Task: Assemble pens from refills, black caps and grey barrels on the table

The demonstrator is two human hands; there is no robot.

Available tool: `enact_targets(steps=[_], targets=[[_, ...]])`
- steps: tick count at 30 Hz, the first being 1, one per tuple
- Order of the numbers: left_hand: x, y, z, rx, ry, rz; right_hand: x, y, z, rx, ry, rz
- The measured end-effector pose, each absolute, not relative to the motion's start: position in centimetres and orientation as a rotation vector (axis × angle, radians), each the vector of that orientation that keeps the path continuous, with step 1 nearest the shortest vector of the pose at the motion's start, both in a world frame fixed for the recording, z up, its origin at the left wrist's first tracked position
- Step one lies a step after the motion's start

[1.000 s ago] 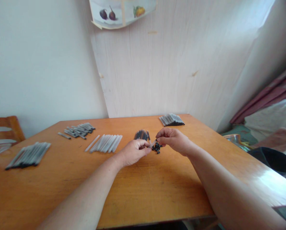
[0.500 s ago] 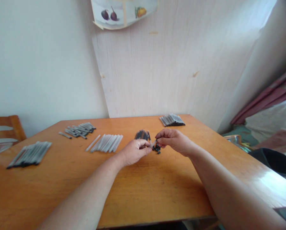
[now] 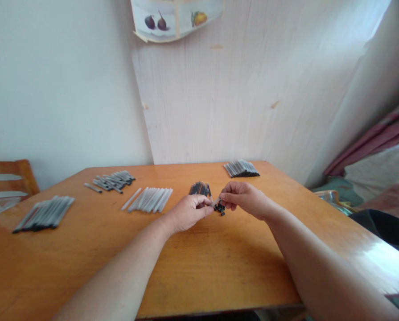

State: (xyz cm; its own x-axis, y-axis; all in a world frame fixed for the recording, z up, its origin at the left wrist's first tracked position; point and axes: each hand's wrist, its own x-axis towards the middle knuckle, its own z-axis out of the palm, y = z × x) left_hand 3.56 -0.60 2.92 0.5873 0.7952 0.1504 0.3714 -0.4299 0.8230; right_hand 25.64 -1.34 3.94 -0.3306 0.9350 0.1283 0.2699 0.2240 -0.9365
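Head view: left hand (image 3: 191,212) pinches a translucent white plastic tube (image 3: 215,202) near small black cylindrical plugs (image 3: 221,209) on the orange wooden bench (image 3: 212,267); right hand (image 3: 244,198) pinches its tip, likely fitting a plug, needing straight alignment.

The head camera looks forward and down over the table (image 3: 219,267), left hand (image 3: 193,211) and right hand (image 3: 244,199) midway, wall (image 3: 68,89) beyond.
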Motion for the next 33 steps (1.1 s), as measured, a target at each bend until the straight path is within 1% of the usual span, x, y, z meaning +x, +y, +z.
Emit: enact_targets(steps=[4, 11, 18, 22, 26, 30, 33], targets=[[3.65, -0.72, 2.91, 2.062, 0.932, 0.684, 25.67, -1.31, 3.69, -1.201, -1.823, 1.077], [3.88, -1.03, 2.97, 2.115, 0.923, 0.647, 24.98, -1.93, 4.16, -1.268, -1.974, 0.833], [3.78, -0.91, 2.81, 2.115, 0.933, 0.664, 25.04, -1.31, 3.63, -1.275, -1.922, 0.841], [3.63, -0.67, 2.80, 2.080, 0.929, 0.694, 25.29, -1.04, 3.52, -1.198, -1.773, 0.919], [3.47, -0.32, 2.79, 2.060, 0.937, 0.717, 25.48, -1.14, 3.72, -1.102, -1.759, 0.996], [3.52, -0.22, 2.59, 2.055, 0.950, 0.722, 25.57, -1.11, 3.51, -1.110, -1.809, 0.983], [3.67, -0.50, 2.63, 2.069, 0.960, 0.712, 25.42, -1.18, 3.43, -1.179, -1.850, 0.914]])
